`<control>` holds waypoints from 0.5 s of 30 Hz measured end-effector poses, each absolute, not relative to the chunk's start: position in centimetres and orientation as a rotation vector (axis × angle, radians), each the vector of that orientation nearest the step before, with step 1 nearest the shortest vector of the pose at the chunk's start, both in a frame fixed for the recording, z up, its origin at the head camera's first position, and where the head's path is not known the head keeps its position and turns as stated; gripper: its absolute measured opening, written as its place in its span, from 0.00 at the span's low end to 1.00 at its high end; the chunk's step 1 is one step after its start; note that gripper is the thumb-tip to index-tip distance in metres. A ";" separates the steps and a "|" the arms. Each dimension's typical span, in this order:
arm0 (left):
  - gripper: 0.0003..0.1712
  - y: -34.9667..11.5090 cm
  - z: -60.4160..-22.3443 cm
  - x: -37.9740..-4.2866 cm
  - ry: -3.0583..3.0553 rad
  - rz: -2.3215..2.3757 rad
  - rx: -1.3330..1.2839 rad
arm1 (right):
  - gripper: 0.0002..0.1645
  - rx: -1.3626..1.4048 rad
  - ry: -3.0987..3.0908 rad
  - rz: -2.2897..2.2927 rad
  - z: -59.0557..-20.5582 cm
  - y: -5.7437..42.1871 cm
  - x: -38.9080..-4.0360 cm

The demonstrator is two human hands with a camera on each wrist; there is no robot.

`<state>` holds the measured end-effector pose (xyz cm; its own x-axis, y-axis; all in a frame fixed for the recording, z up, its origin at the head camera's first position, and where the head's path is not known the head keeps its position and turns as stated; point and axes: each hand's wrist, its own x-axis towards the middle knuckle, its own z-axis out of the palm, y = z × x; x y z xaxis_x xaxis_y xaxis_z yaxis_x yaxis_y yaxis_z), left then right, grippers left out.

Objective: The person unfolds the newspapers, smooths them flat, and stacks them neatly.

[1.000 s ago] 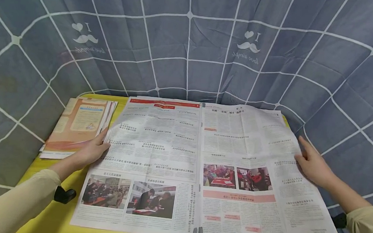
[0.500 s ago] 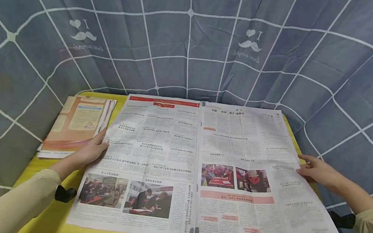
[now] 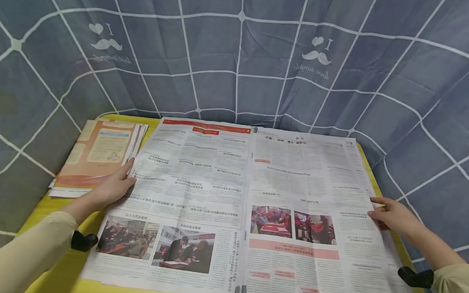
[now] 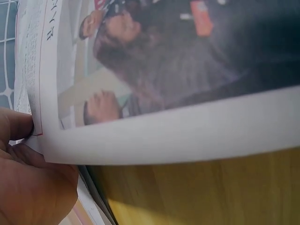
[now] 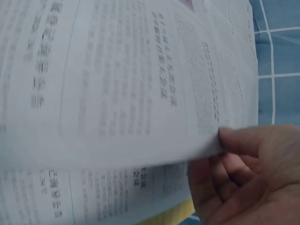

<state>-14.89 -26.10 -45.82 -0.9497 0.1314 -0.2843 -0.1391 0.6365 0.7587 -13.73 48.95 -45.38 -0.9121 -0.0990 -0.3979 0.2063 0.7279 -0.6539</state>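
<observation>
An open newspaper (image 3: 197, 185) lies spread across the yellow table in the head view, its printed pages meeting at a central fold. At its left edge, my left hand (image 3: 113, 189) pinches the paper. The left wrist view shows the left thumb (image 4: 18, 124) on top of the page and the other fingers partly hidden below. On the opposite side, my right hand (image 3: 397, 219) grips the right edge. In the right wrist view, its thumb and fingers pinch a raised sheet (image 5: 117, 117), with another printed sheet (image 5: 103, 194) visible underneath.
A stack of orange-covered booklets (image 3: 100, 153) sits at the table's back left, close to my left hand. Yellow tabletop (image 3: 57, 261) shows along the front and left. A grey-blue gridded cloth (image 3: 209, 46) surrounds the table on the back and sides.
The right page has gone from bowed to flatter, and its right edge has shifted left, exposing a sheet beneath at lower right. My right hand has lowered slightly. The left hand has barely moved.
</observation>
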 end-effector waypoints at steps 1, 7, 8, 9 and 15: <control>0.42 -26.2 -45.8 -15.0 2.546 1.213 -0.001 | 0.44 0.097 2.542 -1.016 -45.6 48.7 -13.7; 0.42 -26.7 -45.7 -15.4 2.538 1.178 0.058 | 0.38 0.128 2.652 -0.962 -46.6 47.5 -13.4; 0.42 -26.7 -45.6 -15.5 2.546 1.156 0.074 | 0.38 0.129 2.676 -0.945 -46.8 47.4 -13.4; 0.41 -26.8 -45.6 -15.5 2.552 1.132 0.086 | 0.37 0.126 2.702 -0.926 -47.0 47.2 -13.3; 0.41 -27.2 -45.4 -16.0 2.586 0.998 0.138 | 0.33 0.133 2.858 -0.799 -47.7 46.4 -13.0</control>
